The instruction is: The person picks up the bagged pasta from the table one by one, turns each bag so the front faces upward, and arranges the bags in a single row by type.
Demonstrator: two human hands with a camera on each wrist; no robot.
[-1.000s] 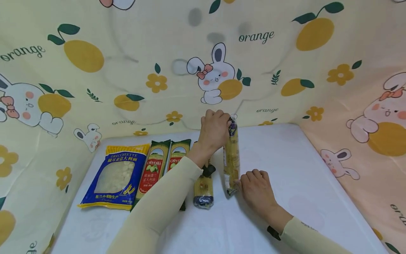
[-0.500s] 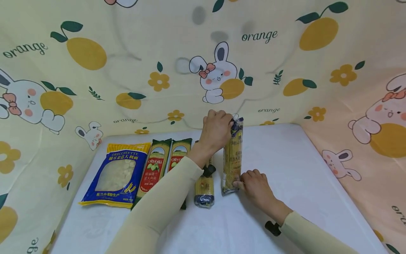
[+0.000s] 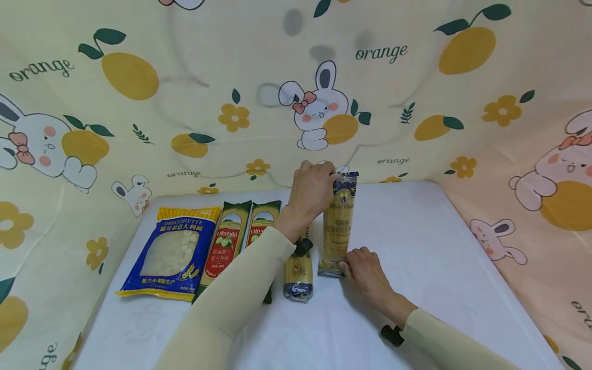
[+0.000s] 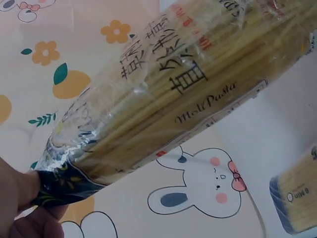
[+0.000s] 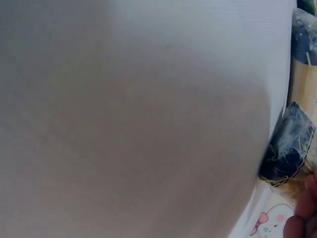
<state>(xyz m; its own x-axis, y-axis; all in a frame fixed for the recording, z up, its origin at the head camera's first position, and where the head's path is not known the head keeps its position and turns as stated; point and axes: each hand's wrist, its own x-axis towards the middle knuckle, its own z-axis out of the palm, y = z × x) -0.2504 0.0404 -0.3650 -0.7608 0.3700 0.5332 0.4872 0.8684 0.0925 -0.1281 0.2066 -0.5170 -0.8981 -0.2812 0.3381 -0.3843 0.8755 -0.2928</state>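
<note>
A clear packet of long pasta [image 3: 338, 226] with navy ends leans up from the white table, its printed face toward the head view. My left hand [image 3: 309, 198] grips its top end; in the left wrist view the thumb and fingers pinch the navy end [image 4: 64, 187]. At the packet's lower right edge, my right hand [image 3: 367, 272] holds it between thumb and curled fingers. The right wrist view catches only some fingertips [image 5: 303, 210] by the crinkled navy bottom [image 5: 290, 146]. A similar pasta packet [image 3: 298, 275] lies just left, partly covered by my left wrist.
Two green-and-red pasta packets [image 3: 225, 241] lie farther left, one largely behind my left sleeve [image 3: 240, 293]. Beside them is a blue-and-yellow orecchiette bag [image 3: 168, 252]. A patterned cloth [image 3: 259, 67] rises behind and around the white table [image 3: 416, 246].
The held packet has turned so its printed front shows, and its bottom end has shifted slightly left and back. My right hand has followed it left; the left hand stays at the top.
</note>
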